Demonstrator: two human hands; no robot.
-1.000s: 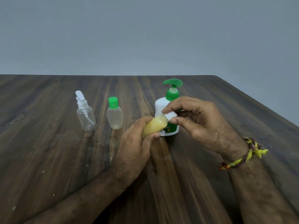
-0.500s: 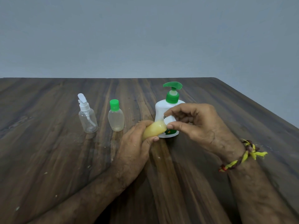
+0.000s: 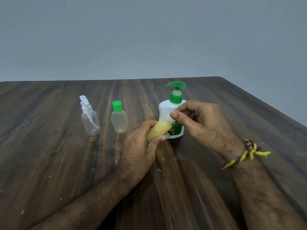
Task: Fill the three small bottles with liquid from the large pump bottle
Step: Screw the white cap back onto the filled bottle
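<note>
Spray bottle (image 3: 90, 121) far left, clear and empty-looking; green-cap bottle (image 3: 119, 119) just right of it; both upright on the table (image 3: 49, 155). Left hand (image 3: 141, 146) wraps the yellow bottle (image 3: 158, 131), tilted, held off the table in front of the pump bottle (image 3: 172, 117). Right hand (image 3: 197, 122) pinches its white cap (image 3: 169, 119). Small, light, thin plastic: likely squashes and spills if squeezed uncapped. Hold mid-body gently, twist at the cap.

Glossy plastic pump bottle (image 3: 167, 112); matt streaked wood table (image 3: 49, 155).
</note>
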